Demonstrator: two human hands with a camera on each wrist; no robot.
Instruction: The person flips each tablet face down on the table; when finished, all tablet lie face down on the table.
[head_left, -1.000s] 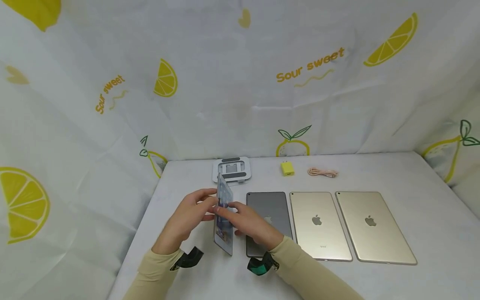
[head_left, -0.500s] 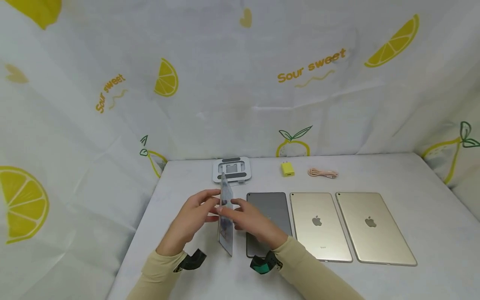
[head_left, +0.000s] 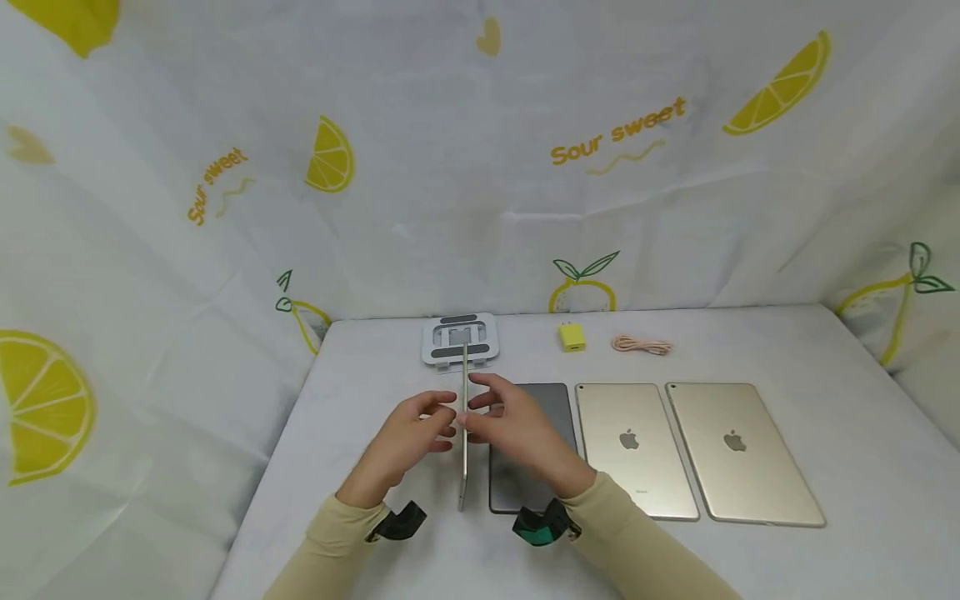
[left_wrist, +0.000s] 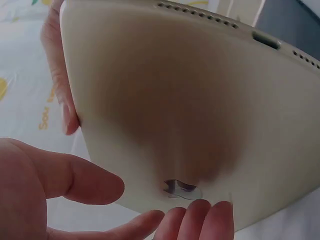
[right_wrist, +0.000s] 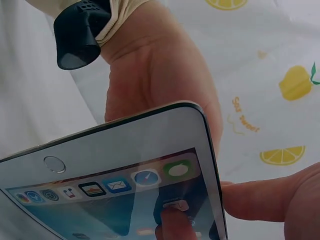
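A gold-backed tablet (head_left: 463, 467) stands on edge between my hands, seen nearly edge-on in the head view. My right hand (head_left: 517, 421) grips it, thumb at its upper edge and a finger against the lit screen (right_wrist: 115, 205), which shows a row of app icons. On the other side, my left hand (head_left: 408, 437) has its fingers loosely bent; several fingertips (left_wrist: 192, 220) touch or nearly touch the gold back beside the logo. The left thumb (left_wrist: 90, 182) points toward the tablet. Under my right forearm, a dark grey tablet (head_left: 551, 408) lies face down, partly covered.
Two gold tablets, one in the middle (head_left: 626, 417) and one at the right (head_left: 750, 475), lie face down in the row. Behind are a white folding stand (head_left: 487, 340), a yellow charger plug (head_left: 572, 337) and a coiled pink cable (head_left: 641, 345). A patterned cloth hangs behind.
The upright tablet has turned from showing its screen at a slant to nearly edge-on and shifted slightly right. Both hands have moved right with it; the left fingers have come off its edge.
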